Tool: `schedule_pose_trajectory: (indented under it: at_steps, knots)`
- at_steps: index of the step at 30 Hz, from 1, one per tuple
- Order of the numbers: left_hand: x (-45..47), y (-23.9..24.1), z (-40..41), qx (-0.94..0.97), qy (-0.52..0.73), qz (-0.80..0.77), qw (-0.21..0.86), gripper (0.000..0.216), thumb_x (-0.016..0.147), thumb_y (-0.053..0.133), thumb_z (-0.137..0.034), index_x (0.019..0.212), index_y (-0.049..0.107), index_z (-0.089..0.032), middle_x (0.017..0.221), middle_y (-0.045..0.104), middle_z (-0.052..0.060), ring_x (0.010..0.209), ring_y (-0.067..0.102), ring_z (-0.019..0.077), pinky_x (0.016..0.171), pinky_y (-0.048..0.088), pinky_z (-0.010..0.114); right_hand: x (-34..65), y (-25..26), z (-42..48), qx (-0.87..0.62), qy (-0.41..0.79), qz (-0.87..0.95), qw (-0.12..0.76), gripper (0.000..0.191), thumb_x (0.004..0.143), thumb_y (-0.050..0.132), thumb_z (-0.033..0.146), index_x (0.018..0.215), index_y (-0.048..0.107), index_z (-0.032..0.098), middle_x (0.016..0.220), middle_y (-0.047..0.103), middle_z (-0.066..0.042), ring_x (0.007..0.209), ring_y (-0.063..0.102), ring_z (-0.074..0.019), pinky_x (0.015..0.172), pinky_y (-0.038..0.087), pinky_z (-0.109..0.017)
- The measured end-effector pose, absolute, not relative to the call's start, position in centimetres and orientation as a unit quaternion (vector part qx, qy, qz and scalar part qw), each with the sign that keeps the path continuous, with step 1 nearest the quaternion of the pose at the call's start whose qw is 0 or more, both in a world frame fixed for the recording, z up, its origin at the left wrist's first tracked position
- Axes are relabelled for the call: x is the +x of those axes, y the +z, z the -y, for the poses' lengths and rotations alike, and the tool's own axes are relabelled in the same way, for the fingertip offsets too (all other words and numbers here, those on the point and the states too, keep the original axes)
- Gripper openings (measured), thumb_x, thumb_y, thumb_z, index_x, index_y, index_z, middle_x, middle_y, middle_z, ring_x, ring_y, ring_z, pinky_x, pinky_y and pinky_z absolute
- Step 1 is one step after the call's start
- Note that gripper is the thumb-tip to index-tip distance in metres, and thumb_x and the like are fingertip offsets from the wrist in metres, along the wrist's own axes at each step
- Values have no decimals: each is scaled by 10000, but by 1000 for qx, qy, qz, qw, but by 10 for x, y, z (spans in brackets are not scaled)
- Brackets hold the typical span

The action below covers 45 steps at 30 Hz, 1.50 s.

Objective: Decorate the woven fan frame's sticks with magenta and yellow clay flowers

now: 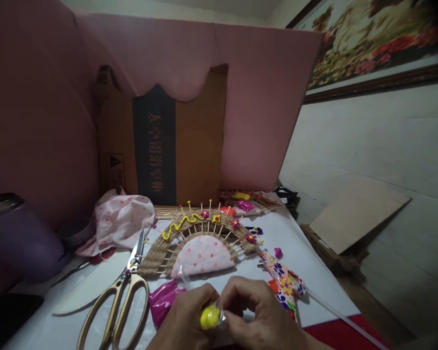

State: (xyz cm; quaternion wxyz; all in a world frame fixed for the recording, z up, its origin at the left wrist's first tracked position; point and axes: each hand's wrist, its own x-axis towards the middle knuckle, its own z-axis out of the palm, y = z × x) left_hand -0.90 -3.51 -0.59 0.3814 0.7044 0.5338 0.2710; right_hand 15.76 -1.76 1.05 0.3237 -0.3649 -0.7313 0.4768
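My left hand point(190, 313) is closed around a small clear plastic bag of yellow modelling clay point(209, 317). The fingers of my right hand point(257, 308) pinch the clear plastic at the bag's right end. Just beyond my hands stands a fan-shaped piece woven from brown twine point(155, 257) over thin sticks, with a dotted pink fabric half-circle point(204, 255) at its middle. Along its arch run a wavy yellow clay strand point(178, 224) and several small flowers, such as a magenta one point(251, 237). A packet of magenta clay point(164, 301) lies beside my left hand.
Gold-handled scissors point(118, 304) lie at left, near crumpled dotted fabric point(126, 216). A flower-patterned glue gun point(284, 284) with a long glue stick point(345, 318) is at right, by a small magenta lump point(278, 253). Cardboard point(200, 146) stands behind.
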Motion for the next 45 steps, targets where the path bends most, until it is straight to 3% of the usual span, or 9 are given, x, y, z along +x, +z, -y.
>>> schedule_pose_trajectory:
  at_steps: [4, 8, 13, 18, 25, 33, 38, 41, 45]
  knots:
    - [-8, -8, 30, 652, 277, -537, 458, 77, 662, 535, -214, 653, 488, -154, 576, 444, -43, 537, 338, 89, 479, 238, 219, 159, 12, 14, -339, 523, 712, 323, 56, 764, 592, 172, 790, 635, 146, 690, 601, 0, 637, 542, -110, 590, 427, -210]
    - [-6, -13, 27, 597, 281, -527, 536, 153, 566, 582, -230, 635, 461, -165, 576, 418, -59, 542, 326, 83, 486, 230, 221, 162, 11, 10, -281, 419, 787, 356, 86, 758, 620, 151, 823, 675, 151, 773, 634, -48, 739, 572, -150, 675, 438, -252]
    - [-4, -3, 28, 526, 260, -518, 622, 229, 449, 610, -196, 623, 463, -173, 561, 422, -71, 540, 341, 81, 509, 245, 224, 165, 1, 7, -182, 277, 858, 392, 154, 837, 529, 224, 911, 633, 138, 775, 612, -85, 695, 570, -151, 606, 445, -239]
    - [-4, 8, 28, 536, 233, -483, 652, 163, 460, 588, -148, 605, 514, -159, 572, 439, -57, 568, 363, 91, 526, 257, 235, 166, -6, 4, -151, 154, 896, 388, 199, 902, 434, 257, 925, 603, 154, 748, 607, -81, 676, 545, -152, 578, 428, -242]
    - [-2, 7, 32, 511, 271, -509, 637, 218, 462, 610, -215, 633, 486, -160, 562, 459, -57, 530, 347, 77, 492, 240, 226, 166, 8, 11, -198, 272, 862, 379, 110, 830, 497, 180, 827, 603, 151, 727, 615, -60, 688, 551, -145, 615, 437, -251]
    - [-6, -12, 26, 522, 295, -524, 605, 173, 454, 535, -154, 620, 485, -166, 509, 421, -81, 464, 325, 56, 465, 205, 220, 162, 7, 9, -323, 586, 624, 403, 167, 789, 617, 298, 739, 614, 138, 588, 542, 23, 483, 471, -67, 464, 392, -179]
    - [-7, -32, 22, 520, 324, -522, 593, 159, 473, 555, -150, 626, 512, -155, 530, 443, -71, 464, 346, 54, 470, 225, 221, 163, 5, 9, -330, 479, 699, 415, 120, 811, 590, 238, 838, 685, 169, 710, 570, -5, 574, 516, -89, 511, 420, -199]
    - [-8, -35, 22, 510, 330, -512, 607, 154, 502, 580, -161, 636, 505, -158, 524, 431, -74, 460, 338, 53, 467, 224, 218, 165, 7, 12, -334, 427, 737, 403, 135, 826, 559, 181, 926, 649, 174, 750, 595, -12, 634, 546, -107, 582, 445, -219]
    - [-9, -33, 22, 524, 317, -511, 603, 164, 506, 573, -125, 648, 500, -159, 518, 411, -83, 466, 318, 54, 458, 211, 214, 166, 8, 13, -326, 374, 767, 407, 82, 822, 547, 138, 847, 622, 159, 713, 601, -13, 654, 558, -121, 622, 443, -233]
